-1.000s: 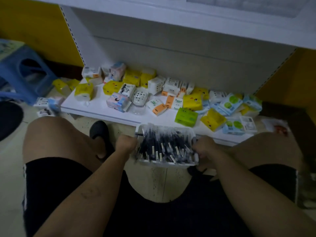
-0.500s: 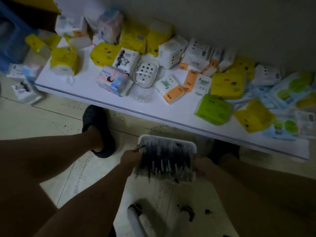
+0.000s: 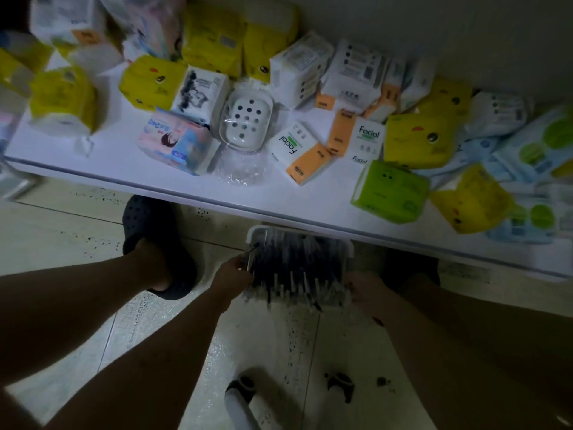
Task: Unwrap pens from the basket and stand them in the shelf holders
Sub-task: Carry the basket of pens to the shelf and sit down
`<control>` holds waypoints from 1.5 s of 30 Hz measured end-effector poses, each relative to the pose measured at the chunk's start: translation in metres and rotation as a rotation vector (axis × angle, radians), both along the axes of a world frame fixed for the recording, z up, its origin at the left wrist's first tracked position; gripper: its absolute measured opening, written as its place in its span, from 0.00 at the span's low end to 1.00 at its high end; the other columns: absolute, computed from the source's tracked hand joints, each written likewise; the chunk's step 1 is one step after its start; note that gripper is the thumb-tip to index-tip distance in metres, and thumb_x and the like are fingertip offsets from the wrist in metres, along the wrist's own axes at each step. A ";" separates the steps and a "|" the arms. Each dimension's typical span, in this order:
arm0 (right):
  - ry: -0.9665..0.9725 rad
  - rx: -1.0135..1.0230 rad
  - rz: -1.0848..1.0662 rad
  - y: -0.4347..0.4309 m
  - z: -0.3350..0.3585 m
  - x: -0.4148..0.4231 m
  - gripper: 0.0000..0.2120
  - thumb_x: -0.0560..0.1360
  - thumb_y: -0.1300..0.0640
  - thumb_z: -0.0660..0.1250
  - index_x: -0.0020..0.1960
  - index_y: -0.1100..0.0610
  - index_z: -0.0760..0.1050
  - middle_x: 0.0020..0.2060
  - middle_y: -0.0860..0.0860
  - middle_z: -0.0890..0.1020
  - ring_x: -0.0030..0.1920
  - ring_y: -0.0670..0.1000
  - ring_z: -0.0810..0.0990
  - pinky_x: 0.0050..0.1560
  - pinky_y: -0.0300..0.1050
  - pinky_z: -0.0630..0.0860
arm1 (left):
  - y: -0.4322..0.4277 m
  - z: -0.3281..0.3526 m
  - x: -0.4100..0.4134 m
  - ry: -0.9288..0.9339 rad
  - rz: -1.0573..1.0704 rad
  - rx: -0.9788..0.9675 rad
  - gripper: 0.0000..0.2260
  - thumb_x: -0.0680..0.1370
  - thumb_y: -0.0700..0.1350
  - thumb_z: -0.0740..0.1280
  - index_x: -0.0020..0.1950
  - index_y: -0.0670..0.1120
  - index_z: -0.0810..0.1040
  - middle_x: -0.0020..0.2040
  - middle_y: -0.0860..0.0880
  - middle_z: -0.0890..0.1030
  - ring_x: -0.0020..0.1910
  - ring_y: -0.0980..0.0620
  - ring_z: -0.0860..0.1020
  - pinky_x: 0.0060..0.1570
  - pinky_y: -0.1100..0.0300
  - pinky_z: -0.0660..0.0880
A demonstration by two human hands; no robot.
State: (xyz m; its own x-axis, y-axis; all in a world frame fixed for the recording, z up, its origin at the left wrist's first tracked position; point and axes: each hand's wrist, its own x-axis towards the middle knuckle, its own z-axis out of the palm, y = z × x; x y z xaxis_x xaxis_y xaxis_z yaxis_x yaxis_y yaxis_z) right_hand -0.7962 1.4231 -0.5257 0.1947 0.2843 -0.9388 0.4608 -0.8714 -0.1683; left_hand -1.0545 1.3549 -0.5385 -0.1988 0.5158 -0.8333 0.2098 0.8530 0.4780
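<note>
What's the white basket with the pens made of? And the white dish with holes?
The basket looks like hard white plastic: thin, smooth moulded rim. The dish with holes seems plastic too, glossy, with neat round holes and a clear shiny shell around it.

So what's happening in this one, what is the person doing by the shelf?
A person holds a white basket packed with dark pens, the left hand gripping one side and the right hand the other. It hangs above the tiled floor, just in front of a low white shelf strewn with tissue packs and a soap dish. No pen is being unwrapped yet.
</note>
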 end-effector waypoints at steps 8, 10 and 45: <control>-0.159 0.533 0.558 -0.017 0.002 -0.029 0.16 0.76 0.58 0.64 0.63 0.57 0.74 0.55 0.58 0.79 0.52 0.57 0.78 0.48 0.45 0.76 | 0.035 0.011 0.001 0.511 -0.402 0.184 0.17 0.77 0.52 0.66 0.61 0.45 0.74 0.54 0.45 0.80 0.50 0.46 0.79 0.49 0.53 0.77; -0.148 0.545 0.650 -0.018 -0.001 -0.031 0.14 0.77 0.58 0.64 0.62 0.55 0.77 0.55 0.57 0.78 0.51 0.57 0.78 0.47 0.44 0.75 | 0.038 0.011 -0.001 0.510 -0.444 0.159 0.13 0.77 0.53 0.65 0.56 0.46 0.76 0.48 0.47 0.81 0.46 0.48 0.79 0.45 0.55 0.77; 0.123 0.534 0.294 -0.008 0.078 -0.080 0.08 0.77 0.66 0.62 0.51 0.60 0.79 0.38 0.53 0.81 0.38 0.52 0.81 0.39 0.45 0.79 | 0.051 0.136 -0.014 -0.107 -0.485 -0.014 0.07 0.81 0.40 0.58 0.51 0.48 0.75 0.44 0.44 0.81 0.39 0.51 0.80 0.37 0.61 0.77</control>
State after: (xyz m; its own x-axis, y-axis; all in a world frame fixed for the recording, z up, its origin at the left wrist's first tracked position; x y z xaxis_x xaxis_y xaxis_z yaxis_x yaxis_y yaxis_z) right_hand -0.8766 1.4151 -0.4478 -0.0634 0.7463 -0.6626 0.6183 -0.4918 -0.6131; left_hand -1.0687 1.4062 -0.4026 0.1483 0.5166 -0.8433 0.5346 0.6756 0.5078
